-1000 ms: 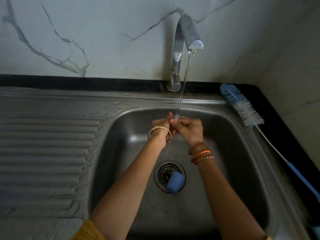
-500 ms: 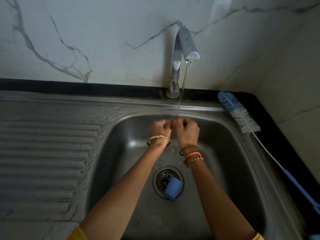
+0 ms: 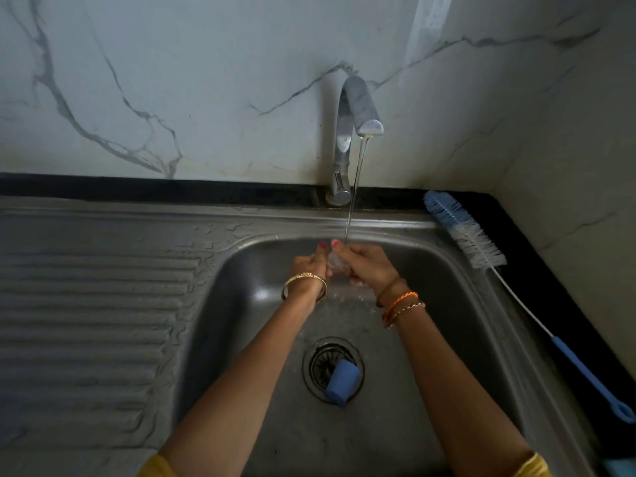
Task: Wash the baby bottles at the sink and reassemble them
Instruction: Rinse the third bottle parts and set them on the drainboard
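Observation:
Over the steel sink basin point(image 3: 447, 339), my left hand point(image 3: 308, 265) and my right hand point(image 3: 366, 265) meet under a thin stream of water from the tap point(image 3: 358, 108). Between them they pinch a small clear piece point(image 3: 335, 261), probably a bottle teat, mostly hidden by the fingers. A blue bottle cap point(image 3: 342, 382) lies on its side on the drain strainer point(image 3: 318, 368), below my wrists.
A blue and white bottle brush point(image 3: 478, 242) with a long blue handle lies along the sink's right rim on the black counter. A ribbed, wet draining board point(image 3: 89, 304) spreads to the left. The marble wall stands close behind and to the right.
My hands stay together under the stream. The clear piece has turned a little between my fingers and shows more. The view has tilted slightly. The blue cap has not moved.

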Action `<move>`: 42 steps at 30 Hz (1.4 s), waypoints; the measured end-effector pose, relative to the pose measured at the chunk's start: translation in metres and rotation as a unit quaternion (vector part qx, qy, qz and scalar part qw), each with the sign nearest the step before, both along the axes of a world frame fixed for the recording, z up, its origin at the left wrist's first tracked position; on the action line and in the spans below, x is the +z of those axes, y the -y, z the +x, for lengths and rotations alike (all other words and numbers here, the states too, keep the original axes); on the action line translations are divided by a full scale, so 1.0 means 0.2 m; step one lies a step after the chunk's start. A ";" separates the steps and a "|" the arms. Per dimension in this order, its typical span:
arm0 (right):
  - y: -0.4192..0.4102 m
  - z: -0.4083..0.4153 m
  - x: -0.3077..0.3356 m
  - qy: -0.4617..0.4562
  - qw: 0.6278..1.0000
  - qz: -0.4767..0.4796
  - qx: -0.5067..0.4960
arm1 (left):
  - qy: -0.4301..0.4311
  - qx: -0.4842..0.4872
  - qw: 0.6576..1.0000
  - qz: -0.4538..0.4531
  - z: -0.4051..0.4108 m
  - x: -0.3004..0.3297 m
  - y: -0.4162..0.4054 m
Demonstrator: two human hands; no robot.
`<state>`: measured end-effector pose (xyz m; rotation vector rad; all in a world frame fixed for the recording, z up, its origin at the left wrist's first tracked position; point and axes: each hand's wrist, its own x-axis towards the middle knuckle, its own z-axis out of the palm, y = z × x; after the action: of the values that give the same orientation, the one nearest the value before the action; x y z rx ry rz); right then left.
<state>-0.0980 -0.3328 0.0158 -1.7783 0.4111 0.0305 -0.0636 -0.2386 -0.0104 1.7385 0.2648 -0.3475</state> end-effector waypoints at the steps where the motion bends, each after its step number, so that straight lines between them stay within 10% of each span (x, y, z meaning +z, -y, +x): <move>1: 0.01 -0.01 0.00 0.003 0.999 0.042 0.019 | -0.009 -0.002 1.000 0.007 0.01 0.01 -0.01; 13: 0.00 -0.02 -0.07 0.092 0.967 -0.222 -0.080 | -0.159 0.076 0.920 -0.349 -0.04 0.03 0.03; 17: 0.05 -0.01 -0.05 -0.019 0.989 0.101 -0.108 | 0.018 0.048 0.983 -0.178 -0.03 0.02 0.03; 22: 0.04 -0.01 -0.08 -0.049 0.872 0.458 -0.166 | 0.203 -0.092 0.975 0.004 -0.03 0.04 0.04; 25: 0.01 0.01 -0.07 -0.073 0.844 0.503 -0.174 | 0.234 -0.109 0.964 0.055 -0.02 0.06 0.02; 30: -0.08 0.02 -0.01 -0.035 0.920 0.373 -0.116 | 0.098 -0.034 0.995 -0.010 0.00 0.03 -0.06; 34: -0.09 0.00 0.01 0.018 0.995 0.059 -0.080 | -0.006 -0.013 0.994 -0.111 -0.02 0.01 -0.06; 42: -0.08 -0.05 0.06 0.094 0.973 -0.193 -0.084 | 0.040 -0.070 0.995 -0.061 -0.04 0.01 0.00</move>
<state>-0.1084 -0.3168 0.0285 -2.0981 0.4494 -0.3574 -0.0710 -0.2391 -0.0082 1.6501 0.0633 -0.3871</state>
